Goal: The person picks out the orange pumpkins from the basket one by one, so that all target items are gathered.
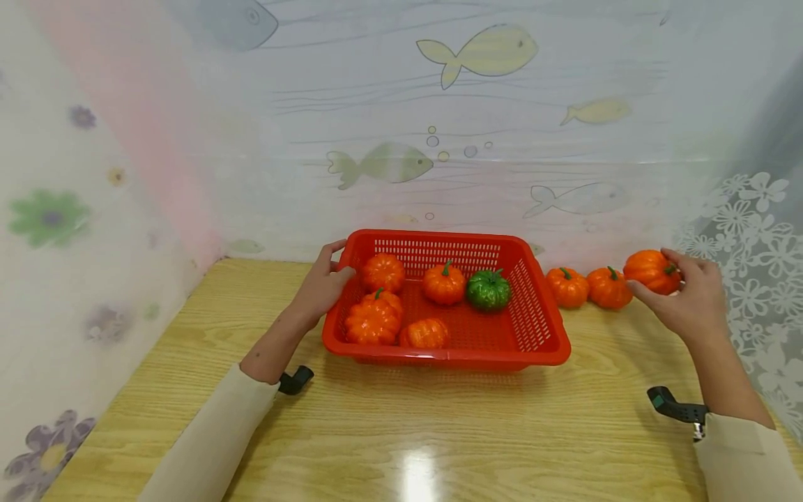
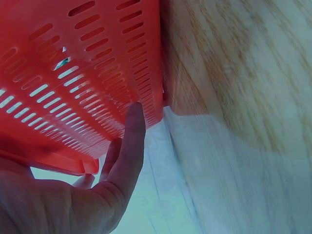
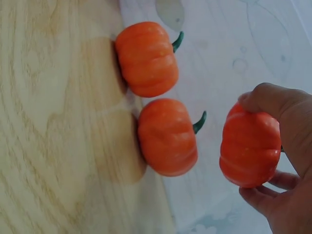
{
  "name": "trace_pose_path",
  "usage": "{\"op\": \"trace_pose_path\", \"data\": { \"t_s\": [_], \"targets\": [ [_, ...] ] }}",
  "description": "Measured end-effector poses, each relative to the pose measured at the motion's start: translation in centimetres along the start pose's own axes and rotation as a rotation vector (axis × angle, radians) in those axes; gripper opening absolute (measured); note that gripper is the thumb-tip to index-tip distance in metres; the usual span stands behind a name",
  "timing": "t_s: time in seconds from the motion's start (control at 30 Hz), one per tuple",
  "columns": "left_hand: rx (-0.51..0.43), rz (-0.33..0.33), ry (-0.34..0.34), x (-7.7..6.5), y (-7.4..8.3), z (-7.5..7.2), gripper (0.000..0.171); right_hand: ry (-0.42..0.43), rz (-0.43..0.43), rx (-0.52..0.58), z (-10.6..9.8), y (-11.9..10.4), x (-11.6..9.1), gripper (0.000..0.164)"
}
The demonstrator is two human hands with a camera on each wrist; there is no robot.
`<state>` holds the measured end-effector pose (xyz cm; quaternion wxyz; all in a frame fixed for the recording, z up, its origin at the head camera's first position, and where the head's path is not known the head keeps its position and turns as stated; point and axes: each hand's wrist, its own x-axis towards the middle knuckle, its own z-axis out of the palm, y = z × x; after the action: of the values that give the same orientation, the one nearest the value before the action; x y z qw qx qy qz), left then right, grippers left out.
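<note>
My right hand holds a small orange pumpkin between thumb and fingers, lifted off the table at the right. In the right wrist view, that pumpkin hangs apart from two others. My left hand grips the left rim of a red plastic basket, thumb at the rim. Its fingers lie along the slotted outer wall, as the left wrist view shows. Inside the basket sit several orange pumpkins and one green pumpkin.
Two orange pumpkins, one nearer the basket and one farther right, stand side by side at the table's back edge. The wood-grain table meets a curtain printed with fish behind, with flowered sheets at both sides.
</note>
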<state>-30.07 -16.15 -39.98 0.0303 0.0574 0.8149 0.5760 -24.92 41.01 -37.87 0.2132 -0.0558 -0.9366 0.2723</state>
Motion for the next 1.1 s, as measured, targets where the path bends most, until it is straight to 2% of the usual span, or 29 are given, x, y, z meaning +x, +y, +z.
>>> {"op": "trace_pose_path", "data": {
  "t_s": [0.27, 0.43, 0.53, 0.73, 1.1],
  "targets": [
    [-0.008, -0.003, 0.003, 0.1, -0.1, 0.0, 0.067, 0.039, -0.045, -0.037, 0.6, 1.7, 0.3, 0.081],
    [-0.011, 0.005, 0.001, 0.2, -0.2, -0.1, 0.067, 0.055, -0.041, -0.043, 0.8, 2.9, 0.5, 0.078],
    [-0.01, 0.006, 0.001, 0.2, -0.3, -0.1, 0.067, 0.042, -0.013, -0.05, 0.9, 3.4, 0.5, 0.078],
    [-0.003, 0.009, 0.005, 0.1, -0.2, -0.1, 0.069, 0.004, 0.102, -0.052, 1.1, 4.4, 0.2, 0.079],
    [-0.006, 0.01, -0.002, 0.0, -0.1, -0.1, 0.068, -0.043, 0.103, -0.1, 1.4, 6.3, 0.1, 0.08]
  ]
}}
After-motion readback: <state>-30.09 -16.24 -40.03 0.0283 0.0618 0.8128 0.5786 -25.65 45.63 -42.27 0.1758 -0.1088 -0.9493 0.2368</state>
